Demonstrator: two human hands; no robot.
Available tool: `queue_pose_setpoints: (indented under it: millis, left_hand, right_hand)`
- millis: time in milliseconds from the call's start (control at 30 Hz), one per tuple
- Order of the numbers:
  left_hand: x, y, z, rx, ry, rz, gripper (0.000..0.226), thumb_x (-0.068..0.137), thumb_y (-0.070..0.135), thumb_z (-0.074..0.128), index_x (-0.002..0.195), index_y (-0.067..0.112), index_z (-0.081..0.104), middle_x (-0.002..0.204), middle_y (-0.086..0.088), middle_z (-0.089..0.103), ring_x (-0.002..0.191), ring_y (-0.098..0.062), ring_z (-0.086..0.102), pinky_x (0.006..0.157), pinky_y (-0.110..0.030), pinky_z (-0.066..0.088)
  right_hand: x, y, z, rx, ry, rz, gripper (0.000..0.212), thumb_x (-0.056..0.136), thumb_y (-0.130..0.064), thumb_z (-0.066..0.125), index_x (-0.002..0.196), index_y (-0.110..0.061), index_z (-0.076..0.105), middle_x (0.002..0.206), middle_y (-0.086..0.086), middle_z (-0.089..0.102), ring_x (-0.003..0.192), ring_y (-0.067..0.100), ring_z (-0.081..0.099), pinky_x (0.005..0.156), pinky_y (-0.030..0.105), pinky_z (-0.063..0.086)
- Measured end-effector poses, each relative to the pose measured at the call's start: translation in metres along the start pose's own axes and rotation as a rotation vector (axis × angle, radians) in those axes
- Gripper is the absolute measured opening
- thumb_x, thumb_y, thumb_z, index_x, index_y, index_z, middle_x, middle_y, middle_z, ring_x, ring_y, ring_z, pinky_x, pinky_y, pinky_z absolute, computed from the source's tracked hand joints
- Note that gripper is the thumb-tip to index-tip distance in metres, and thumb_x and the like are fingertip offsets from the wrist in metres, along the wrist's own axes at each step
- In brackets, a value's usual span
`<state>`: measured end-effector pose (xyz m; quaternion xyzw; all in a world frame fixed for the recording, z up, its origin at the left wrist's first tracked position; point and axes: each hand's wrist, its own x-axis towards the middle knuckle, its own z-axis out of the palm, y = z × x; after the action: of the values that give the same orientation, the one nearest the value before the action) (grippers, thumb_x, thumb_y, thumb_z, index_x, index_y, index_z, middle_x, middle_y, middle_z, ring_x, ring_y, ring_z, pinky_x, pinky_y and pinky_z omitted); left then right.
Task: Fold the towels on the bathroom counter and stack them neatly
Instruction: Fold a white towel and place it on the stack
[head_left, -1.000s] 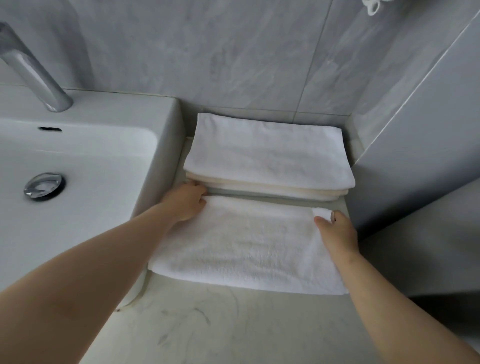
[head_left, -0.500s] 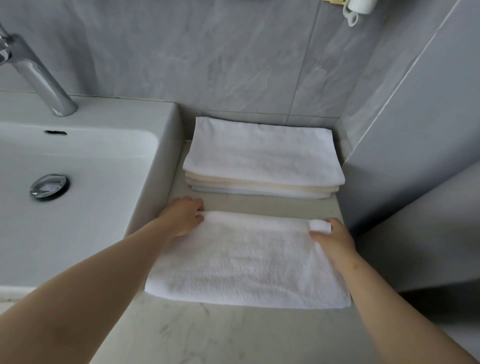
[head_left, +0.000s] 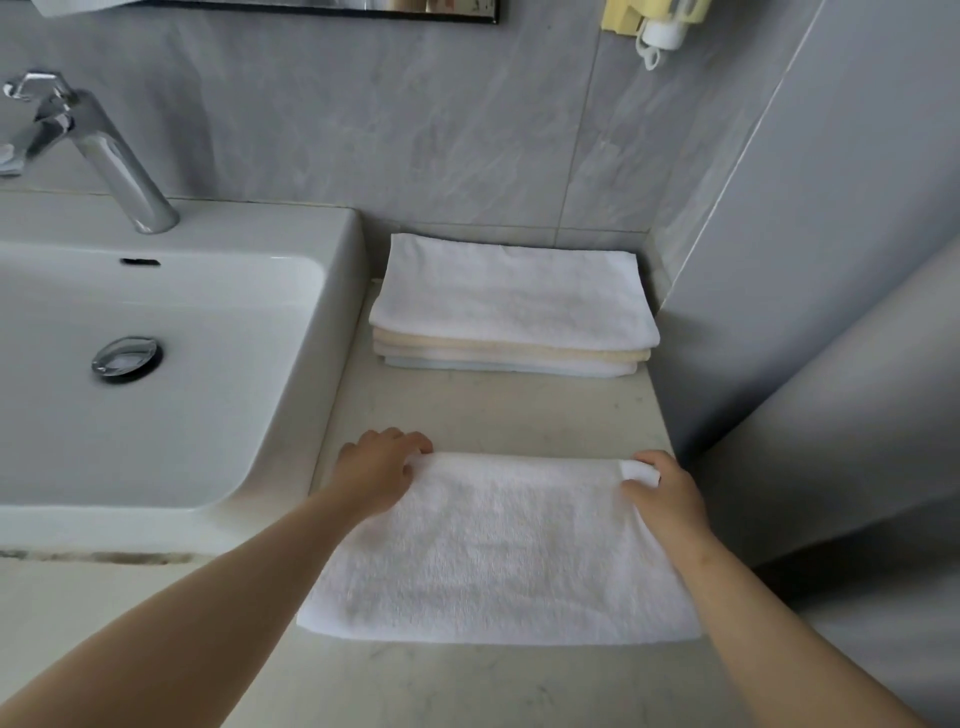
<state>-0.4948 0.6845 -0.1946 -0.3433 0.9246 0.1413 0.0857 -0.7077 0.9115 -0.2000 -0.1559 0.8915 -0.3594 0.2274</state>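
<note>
A folded white towel (head_left: 498, 551) lies flat on the pale counter (head_left: 498, 410) in front of me. My left hand (head_left: 379, 467) grips its far left corner, fingers curled over the edge. My right hand (head_left: 667, 493) pinches its far right corner, thumb on top of the cloth. Behind it, against the grey tiled wall, sits a neat stack of folded towels (head_left: 511, 306): white on top, cream and pale blue layers below. A strip of bare counter separates the towel from the stack.
A white basin (head_left: 156, 364) with a chrome drain (head_left: 126, 358) and a chrome tap (head_left: 98, 150) fills the left. A grey wall (head_left: 810, 291) closes the counter's right side. A yellow holder with a white bottle (head_left: 660, 26) hangs on the tiles above.
Both hands have drawn the white towel toward me, away from the stack, so the gap of bare counter has widened. The view has tilted up, showing more wall and tap.
</note>
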Motion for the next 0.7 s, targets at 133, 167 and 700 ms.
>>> queue_pose_setpoints:
  millis: [133,167,700]
  left_hand:
    - [-0.002,-0.005,-0.005,-0.108,-0.044,-0.037,0.026,0.096,0.035,0.045,0.118,0.028,0.057,0.119,0.006,0.058,0.111,-0.016,0.052,0.093,-0.033,0.043]
    - [-0.002,-0.007,-0.007,-0.114,-0.061,-0.049,0.027,0.096,0.040,0.044,0.113,0.025,0.059,0.115,0.005,0.060,0.107,-0.017,0.053,0.092,-0.034,0.045]
    - [-0.008,-0.005,-0.005,-0.025,0.045,-0.086,0.023,0.093,0.032,0.051,0.115,0.026,0.056,0.114,0.003,0.055,0.109,-0.019,0.051,0.088,-0.029,0.041]
  right_hand:
    - [-0.006,-0.002,-0.005,0.109,-0.026,-0.007,0.015,0.092,-0.013,0.052,0.105,-0.011,0.059,0.101,0.006,0.058,0.093,0.022,0.054,0.075,0.028,0.039]
    - [-0.007,-0.003,-0.005,0.126,-0.027,-0.002,0.013,0.093,-0.013,0.050,0.102,-0.012,0.059,0.099,0.005,0.058,0.092,0.022,0.053,0.075,0.027,0.039]
    - [-0.007,-0.030,0.000,-0.420,0.186,-0.206,0.024,0.090,-0.027,0.056,0.113,-0.027,0.063,0.118,-0.008,0.058,0.119,0.027,0.043,0.092,0.038,0.034]
